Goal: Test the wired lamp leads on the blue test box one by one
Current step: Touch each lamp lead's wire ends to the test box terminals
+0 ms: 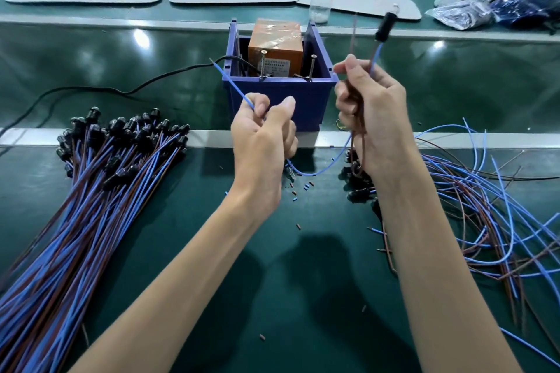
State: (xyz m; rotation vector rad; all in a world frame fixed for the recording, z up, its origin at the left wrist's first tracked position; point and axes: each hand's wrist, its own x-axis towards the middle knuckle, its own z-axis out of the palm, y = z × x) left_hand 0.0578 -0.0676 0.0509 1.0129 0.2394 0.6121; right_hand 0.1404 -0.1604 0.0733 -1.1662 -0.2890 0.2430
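The blue test box [278, 100] stands at the table's middle, with an orange transformer [275, 45] inside and two upright screws [262, 65] on its front rim. My left hand [263, 136] pinches a blue lead [233, 86] whose bare tip points up-left, just left of the box. My right hand [372, 112] grips the same lamp's blue and brown wires to the right of the box. The black lamp holder [385, 26] sticks up above that hand. The blue wire loops down between both hands.
A neat bundle of lamp leads [100, 179] lies at the left. A loose tangle of leads [485, 212] lies at the right. A black power cable [121, 89] runs left from the box. Small cut insulation bits [298, 188] litter the green mat.
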